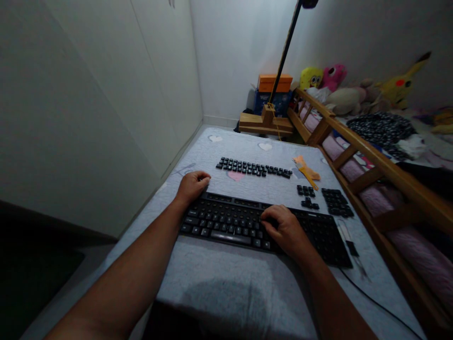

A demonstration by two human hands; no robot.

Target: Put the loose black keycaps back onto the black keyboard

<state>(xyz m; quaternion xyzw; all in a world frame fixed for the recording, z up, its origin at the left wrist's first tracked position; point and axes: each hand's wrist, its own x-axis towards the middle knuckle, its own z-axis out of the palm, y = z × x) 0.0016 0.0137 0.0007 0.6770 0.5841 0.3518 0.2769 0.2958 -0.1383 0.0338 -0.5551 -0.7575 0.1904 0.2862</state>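
A black keyboard (230,221) lies across the table in front of me, its letter keys and long spacebar in place. Bare key positions show along its top row and in the dim right-hand part. At the keyboard's back left corner, my left hand (192,186) rests with curled fingers; anything inside them is hidden. My right hand (286,229) is over the keys right of the letters, thumb and forefinger brought together at the key surface. Whether a key is between them I cannot make out. Loose black keycaps (253,168) lie in rows behind the keyboard.
More keycaps (336,202) sit in groups at the right, near an orange-handled brush (307,174). A thin wire tool (351,248) and the cable (382,302) lie right of the keyboard. A wooden bed rail (354,146) borders the table; a wooden lamp stand (265,123) is behind.
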